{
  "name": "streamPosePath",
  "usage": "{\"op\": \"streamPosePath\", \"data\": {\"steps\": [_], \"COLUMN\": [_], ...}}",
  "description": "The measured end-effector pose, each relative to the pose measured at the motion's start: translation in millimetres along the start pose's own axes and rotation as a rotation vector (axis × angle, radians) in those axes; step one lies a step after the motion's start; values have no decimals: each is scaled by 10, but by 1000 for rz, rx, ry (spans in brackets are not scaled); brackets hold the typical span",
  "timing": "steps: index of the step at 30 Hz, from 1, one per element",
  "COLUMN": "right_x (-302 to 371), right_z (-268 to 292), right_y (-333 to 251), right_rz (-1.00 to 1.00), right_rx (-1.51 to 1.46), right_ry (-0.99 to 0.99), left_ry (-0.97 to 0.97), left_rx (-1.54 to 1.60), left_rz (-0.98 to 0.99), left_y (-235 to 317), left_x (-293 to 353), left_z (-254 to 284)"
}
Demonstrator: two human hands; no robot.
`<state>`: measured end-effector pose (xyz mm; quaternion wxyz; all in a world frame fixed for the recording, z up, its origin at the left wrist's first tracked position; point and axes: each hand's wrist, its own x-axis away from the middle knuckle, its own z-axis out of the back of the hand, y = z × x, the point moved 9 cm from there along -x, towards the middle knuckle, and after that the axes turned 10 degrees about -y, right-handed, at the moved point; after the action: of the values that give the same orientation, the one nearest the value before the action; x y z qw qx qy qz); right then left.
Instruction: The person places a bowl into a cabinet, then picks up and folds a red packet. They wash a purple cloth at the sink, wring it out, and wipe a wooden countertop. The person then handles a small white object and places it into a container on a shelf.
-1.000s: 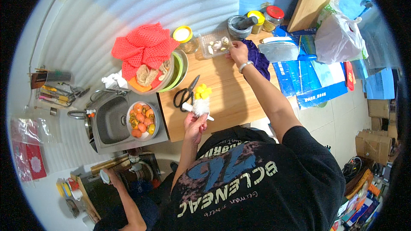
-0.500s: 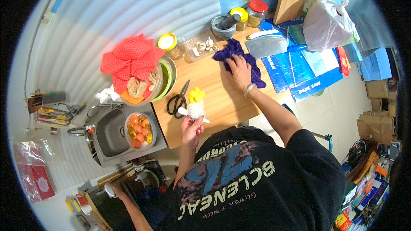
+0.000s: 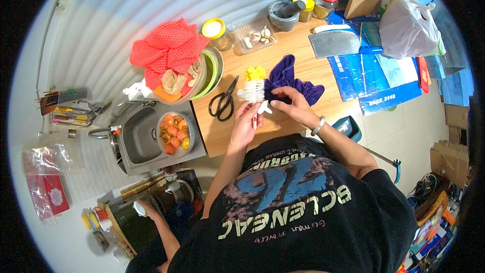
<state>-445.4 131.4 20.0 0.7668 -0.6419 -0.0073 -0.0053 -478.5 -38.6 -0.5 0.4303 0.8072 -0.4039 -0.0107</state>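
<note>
My left hand (image 3: pixel 244 125) is closed round a white bristle brush (image 3: pixel 253 91) topped by a yellow flower-shaped part (image 3: pixel 255 74). A small white piece (image 3: pixel 264 107) juts out beside the bristles. Just to the right, my right hand (image 3: pixel 295 107) has its fingers bent, with thumb and forefinger apart close to the white piece; whether they touch it is unclear. A crumpled purple cloth (image 3: pixel 289 75) lies on the wooden tabletop (image 3: pixel 240 140) beyond the right hand. Black-handled scissors (image 3: pixel 223 102) rest left of the brush.
Left of the tabletop are a sink (image 3: pixel 138 141) and a bowl of orange fruit (image 3: pixel 174 134). Red mesh cloth (image 3: pixel 169 48) tops stacked bowls. Garlic in a clear tray (image 3: pixel 258 36), a stone mortar (image 3: pixel 284 16) and jars line the back. A cleaver (image 3: pixel 336 44) lies right.
My right hand has left the purple cloth and come back left, close to the brush. The cloth lies in a different shape. The view has shifted a little.
</note>
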Motion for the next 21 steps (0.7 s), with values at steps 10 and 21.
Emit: {"op": "streamPosePath", "data": {"steps": [10, 21], "right_x": [-68, -43], "right_z": [-268, -169], "right_y": [-114, 206], "right_rz": [-105, -194], "right_rx": [-570, -325], "right_ry": [-260, -76], "left_ry": [41, 121], "left_rx": [-376, -426], "left_rz": [62, 15], "left_y": [-119, 45], "left_x": [-155, -139], "left_z": [-61, -50]}}
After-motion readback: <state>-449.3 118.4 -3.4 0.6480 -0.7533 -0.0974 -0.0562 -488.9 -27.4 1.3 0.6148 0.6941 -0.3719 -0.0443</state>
